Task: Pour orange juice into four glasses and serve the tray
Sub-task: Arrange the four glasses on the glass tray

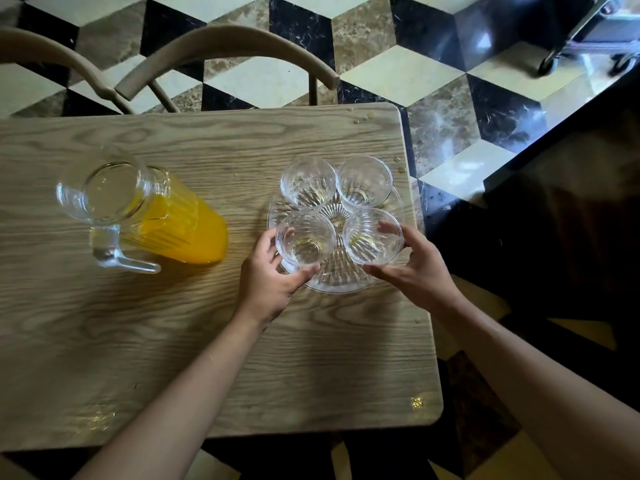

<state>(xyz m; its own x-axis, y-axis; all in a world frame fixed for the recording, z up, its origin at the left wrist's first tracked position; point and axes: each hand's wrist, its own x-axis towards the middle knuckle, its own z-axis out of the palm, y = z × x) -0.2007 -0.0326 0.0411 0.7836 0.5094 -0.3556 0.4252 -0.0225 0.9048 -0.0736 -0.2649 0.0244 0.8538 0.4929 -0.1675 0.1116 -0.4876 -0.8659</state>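
A clear glass jug [138, 213] holding orange juice stands on the left of the wooden table [173, 341], its handle pointing toward me. To its right a round clear glass tray [341, 282] carries several empty ribbed glasses. My left hand [268, 278] grips the near left glass [306, 239], with the thumb and fingers curled round it. The near right glass [373, 236] is gripped the same way by my right hand [415, 268]. Behind them stand the far left glass [307, 181] and the far right glass [363, 181], untouched.
Two curved wooden chair backs [225, 46] stand beyond the table's far edge. The tray sits close to the table's right edge, beyond which lies a patterned tiled floor [450, 81]. Small drops [360, 119] lie near the far right corner. A wheeled cart [588, 39] stands at the top right.
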